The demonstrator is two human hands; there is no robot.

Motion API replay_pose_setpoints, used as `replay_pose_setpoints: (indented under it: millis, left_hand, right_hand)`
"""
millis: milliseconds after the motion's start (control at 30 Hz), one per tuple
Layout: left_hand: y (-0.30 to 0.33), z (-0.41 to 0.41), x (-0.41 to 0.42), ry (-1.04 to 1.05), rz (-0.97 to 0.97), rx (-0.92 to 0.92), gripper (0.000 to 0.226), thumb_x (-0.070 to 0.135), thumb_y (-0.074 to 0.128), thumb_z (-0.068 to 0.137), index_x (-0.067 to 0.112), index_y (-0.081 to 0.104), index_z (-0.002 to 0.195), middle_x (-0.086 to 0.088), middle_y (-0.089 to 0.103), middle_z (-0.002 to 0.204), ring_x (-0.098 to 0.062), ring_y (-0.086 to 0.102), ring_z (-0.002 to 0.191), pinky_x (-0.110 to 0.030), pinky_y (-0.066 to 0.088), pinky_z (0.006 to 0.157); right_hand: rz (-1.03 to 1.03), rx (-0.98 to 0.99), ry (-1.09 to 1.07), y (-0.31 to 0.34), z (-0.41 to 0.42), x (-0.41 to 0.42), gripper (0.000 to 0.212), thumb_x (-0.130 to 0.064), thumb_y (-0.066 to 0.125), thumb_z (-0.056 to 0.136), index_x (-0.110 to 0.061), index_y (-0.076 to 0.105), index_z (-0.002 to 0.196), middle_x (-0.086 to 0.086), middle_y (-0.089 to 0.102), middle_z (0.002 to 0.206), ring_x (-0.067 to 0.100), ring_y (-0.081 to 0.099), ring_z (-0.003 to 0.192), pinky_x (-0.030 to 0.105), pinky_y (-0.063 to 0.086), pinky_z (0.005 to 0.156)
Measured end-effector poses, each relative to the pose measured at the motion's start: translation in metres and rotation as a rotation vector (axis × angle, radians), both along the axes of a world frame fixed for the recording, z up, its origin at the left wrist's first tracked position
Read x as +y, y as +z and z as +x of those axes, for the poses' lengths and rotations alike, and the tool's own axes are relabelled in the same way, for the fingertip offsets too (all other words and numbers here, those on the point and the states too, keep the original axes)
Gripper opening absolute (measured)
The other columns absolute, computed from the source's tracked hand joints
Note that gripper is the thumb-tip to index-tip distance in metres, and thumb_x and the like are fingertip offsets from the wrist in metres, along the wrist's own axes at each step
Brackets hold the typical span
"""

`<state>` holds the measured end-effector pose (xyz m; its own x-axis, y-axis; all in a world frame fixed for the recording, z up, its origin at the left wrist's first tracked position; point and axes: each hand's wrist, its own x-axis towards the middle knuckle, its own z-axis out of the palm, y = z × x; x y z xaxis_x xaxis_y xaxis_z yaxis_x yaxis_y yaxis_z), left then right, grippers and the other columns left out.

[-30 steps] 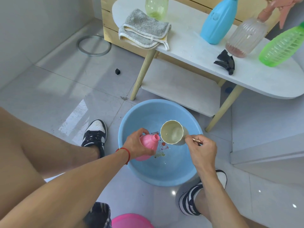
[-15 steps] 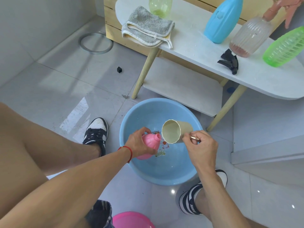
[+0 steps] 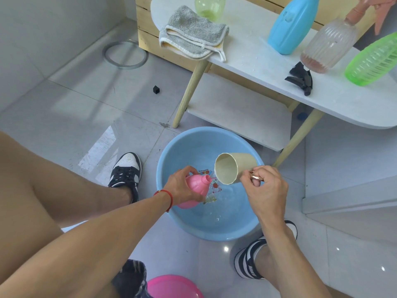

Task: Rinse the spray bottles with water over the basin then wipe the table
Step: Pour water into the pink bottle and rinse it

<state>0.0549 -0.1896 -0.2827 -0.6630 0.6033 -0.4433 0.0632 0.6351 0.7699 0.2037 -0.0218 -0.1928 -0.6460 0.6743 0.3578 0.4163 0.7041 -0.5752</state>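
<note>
Pink plastic fills our left hand (image 3: 182, 186): we grip the uncapped pink spray bottle (image 3: 196, 190) by its body, neck tilted toward the cream cup (image 3: 234, 167) that our right hand (image 3: 265, 190) holds by its metal handle, tipped nearly on its side. Both hang over the blue basin (image 3: 171, 160), where a little water pools. To pour well, we judge the cup's lip should sit right above the narrow neck, tipping slowly. Four more bottles, a black trigger head (image 3: 300, 80) and the grey towel (image 3: 193, 33) wait on the white table (image 3: 253, 59).
</note>
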Motion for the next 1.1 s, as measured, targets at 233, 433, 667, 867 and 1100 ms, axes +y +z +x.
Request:
replay_pose_setpoints:
  millis: [233,433,667,867,1100]
  left_hand:
    - [-0.0007,0.0013,0.0004,-0.004,-0.004,0.0,0.071,0.041,0.093,0.053,0.04,0.057,0.115,0.006,0.058,0.115,-0.019,0.062,0.103,-0.034,0.058,0.077]
    - [-0.0007,0.0013,0.0001,-0.005,-0.007,-0.015,0.07,0.042,0.092,0.054,0.04,0.057,0.115,0.007,0.058,0.114,-0.02,0.062,0.103,-0.034,0.059,0.078]
    - [-0.0028,0.0012,-0.0004,-0.022,-0.011,-0.007,0.071,0.042,0.092,0.053,0.038,0.059,0.115,0.006,0.059,0.114,-0.02,0.061,0.104,-0.036,0.058,0.083]
    - [-0.0027,0.0012,-0.0002,-0.029,-0.019,0.004,0.071,0.044,0.092,0.053,0.038,0.059,0.115,0.006,0.059,0.113,-0.021,0.062,0.104,-0.039,0.059,0.085]
    - [-0.0041,0.0016,0.0007,-0.039,-0.025,0.004,0.071,0.044,0.093,0.054,0.038,0.058,0.116,0.006,0.059,0.115,-0.02,0.061,0.104,-0.036,0.058,0.085]
  right_hand:
    - [0.095,-0.012,0.023,-0.002,-0.0004,0.0007,0.037,-0.004,0.078,0.079,-0.003,0.05,0.055,0.005,0.06,0.066,0.026,0.059,0.077,0.037,0.048,0.065]
    - [0.174,-0.011,0.047,-0.0027,-0.0014,0.001,0.035,-0.004,0.078,0.079,-0.004,0.053,0.055,0.005,0.06,0.067,0.027,0.061,0.08,0.031,0.047,0.066]
    - [0.261,0.031,0.101,-0.0022,-0.0032,0.0011,0.032,-0.007,0.073,0.083,-0.006,0.054,0.057,0.005,0.06,0.069,0.03,0.063,0.084,0.022,0.043,0.069]
    - [0.35,0.043,0.145,-0.0021,-0.0031,0.0017,0.033,-0.009,0.071,0.086,-0.007,0.053,0.058,0.005,0.058,0.068,0.031,0.063,0.085,0.018,0.039,0.073]
    - [0.452,0.053,0.21,-0.0043,-0.004,-0.0013,0.03,-0.01,0.069,0.09,-0.006,0.056,0.063,0.004,0.056,0.07,0.031,0.064,0.091,0.031,0.053,0.073]
